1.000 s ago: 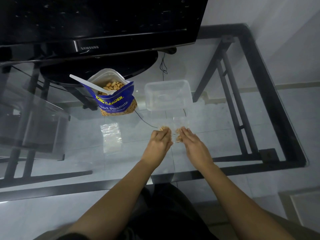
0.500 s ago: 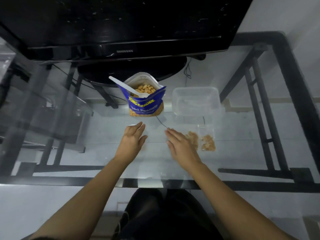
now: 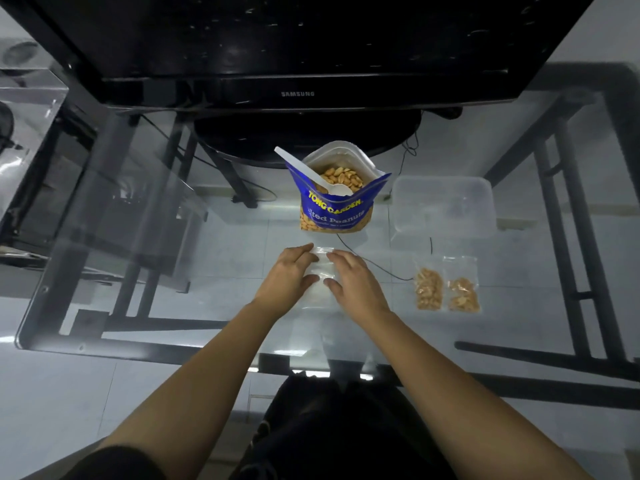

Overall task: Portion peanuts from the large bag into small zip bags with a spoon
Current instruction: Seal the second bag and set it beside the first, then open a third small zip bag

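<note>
Left hand (image 3: 287, 273) and right hand (image 3: 355, 284) rest, fingers relaxed, on an empty zip bag (image 3: 320, 270); spoon (image 3: 309, 173) sits in the peanut bag (image 3: 334, 213).

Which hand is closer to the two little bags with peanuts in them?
Right. The right hand is just left of the filled zip bags; the left hand is farther left, beyond it.
</note>
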A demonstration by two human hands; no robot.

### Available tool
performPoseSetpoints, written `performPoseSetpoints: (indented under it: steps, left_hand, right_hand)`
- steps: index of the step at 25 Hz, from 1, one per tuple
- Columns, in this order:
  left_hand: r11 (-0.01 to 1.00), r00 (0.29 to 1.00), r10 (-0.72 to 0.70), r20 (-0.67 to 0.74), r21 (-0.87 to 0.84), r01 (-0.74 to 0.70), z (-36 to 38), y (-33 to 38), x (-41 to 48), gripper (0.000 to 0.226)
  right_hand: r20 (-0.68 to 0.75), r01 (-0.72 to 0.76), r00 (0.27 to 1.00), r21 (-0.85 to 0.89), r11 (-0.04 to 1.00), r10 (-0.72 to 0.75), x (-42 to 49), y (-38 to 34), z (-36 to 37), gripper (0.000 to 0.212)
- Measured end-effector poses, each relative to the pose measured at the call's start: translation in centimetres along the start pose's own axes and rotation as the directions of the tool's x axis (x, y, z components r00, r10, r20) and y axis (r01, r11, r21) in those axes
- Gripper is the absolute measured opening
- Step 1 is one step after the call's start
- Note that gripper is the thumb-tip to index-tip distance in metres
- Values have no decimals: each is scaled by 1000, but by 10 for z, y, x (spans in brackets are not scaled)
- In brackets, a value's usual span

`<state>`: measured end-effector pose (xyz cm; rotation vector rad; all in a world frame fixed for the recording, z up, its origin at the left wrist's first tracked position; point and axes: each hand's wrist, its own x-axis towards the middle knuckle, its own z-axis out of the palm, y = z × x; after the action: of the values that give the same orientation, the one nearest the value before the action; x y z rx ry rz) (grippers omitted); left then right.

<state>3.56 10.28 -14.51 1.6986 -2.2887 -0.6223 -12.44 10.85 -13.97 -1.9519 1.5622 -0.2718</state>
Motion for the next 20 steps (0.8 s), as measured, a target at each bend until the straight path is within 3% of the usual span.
performPoseSetpoints:
  steps: [7, 10, 12, 16, 20]
  left_hand:
    - [994, 992, 107, -66, 9, -107, -6, -1, -1, 19]
    - [987, 988, 141, -62, -68, -145, -22, 2, 2, 9]
    - [964, 999, 25, 27, -266, -17, -40, 8, 3, 9]
    - [774, 967, -139, 214, -586, 241, -73, 18, 3, 6]
    - [538, 941, -81, 329, -780, 319, -100, 25, 3, 23]
  right_hand:
    - [-77, -84, 993, 94, 992, 91, -3, -10, -2, 35]
    - [-86, -157, 976, 347, 925, 198, -9, -18, -6, 46]
    - [-71, -195, 958, 550, 812, 278, -14, -23, -13, 44]
    - [-18, -193, 940, 796, 574, 342, -23, -32, -37, 42]
    - [-9, -156, 963, 799, 581, 271, -28, -40, -70, 54]
